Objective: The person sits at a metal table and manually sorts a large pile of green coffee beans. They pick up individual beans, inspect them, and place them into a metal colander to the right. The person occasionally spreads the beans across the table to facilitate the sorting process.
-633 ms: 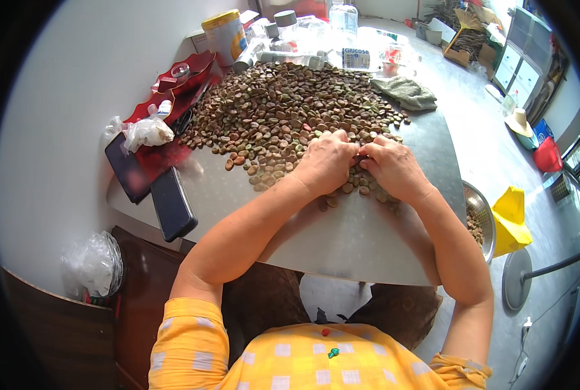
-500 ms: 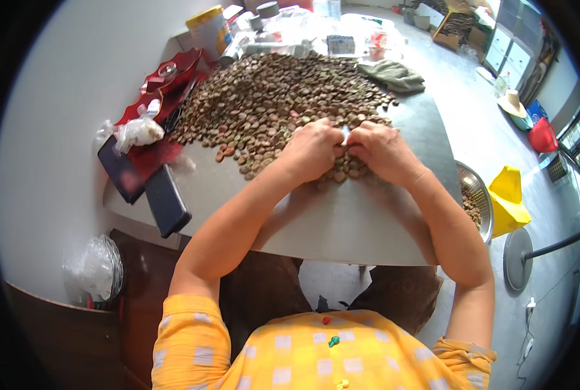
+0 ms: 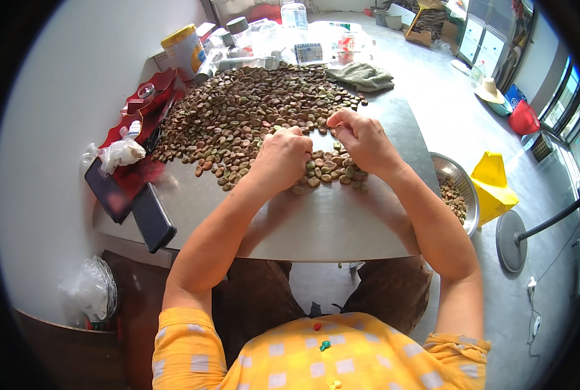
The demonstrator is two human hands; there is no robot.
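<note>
A large heap of brown and greenish broad beans (image 3: 238,107) covers much of the grey table. At its near edge, my left hand (image 3: 281,160) rests with its fingers curled in and its fingertips down among the beans. My right hand (image 3: 370,144) is a short way to the right, thumb and forefinger drawn together at the heap's edge. What either hand pinches, if anything, is hidden. Between and below the hands lies a smaller cluster of beans (image 3: 329,168), partly set off from the heap by a strip of bare tabletop.
Two dark phones (image 3: 152,218) lie at the table's left edge beside a red scalloped tray (image 3: 157,88). Clear bottles (image 3: 257,62), a yellow-topped tin (image 3: 185,51) and a grey-green cloth (image 3: 363,77) stand or lie behind the heap. Right of the table is a metal colander (image 3: 470,195) holding beans.
My hands, close together before, have moved apart. More of the small bean cluster and a patch of bare table now show between them. The whole view has shifted slightly.
</note>
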